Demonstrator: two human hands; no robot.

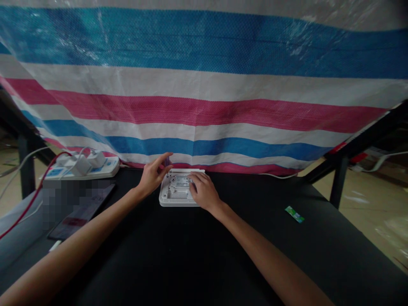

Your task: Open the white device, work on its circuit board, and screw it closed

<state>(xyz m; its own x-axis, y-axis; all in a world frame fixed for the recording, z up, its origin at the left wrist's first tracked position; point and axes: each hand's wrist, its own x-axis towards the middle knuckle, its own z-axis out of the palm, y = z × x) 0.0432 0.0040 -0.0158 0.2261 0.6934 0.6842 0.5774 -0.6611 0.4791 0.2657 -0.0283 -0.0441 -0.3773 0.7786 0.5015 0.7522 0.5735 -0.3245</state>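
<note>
A flat white plastic case with rounded corners lies on the black table straight ahead of the person, just short of the hanging sheet with blue, white and red stripes; its visible near edge runs left to right, with its right part covered. The left hand pinches a slim tool with a translucent purple handle, apparently a screwdriver, between thumb and fingers. The key relation is tool to case: the tool stands roughly upright over the far left corner, though whether its tip touches there is too small to tell. The right hand lies over the case's right side, fingers loosely bent across its face; I cannot tell whether they pinch anything. The left hand is nearer that corner.
</note>
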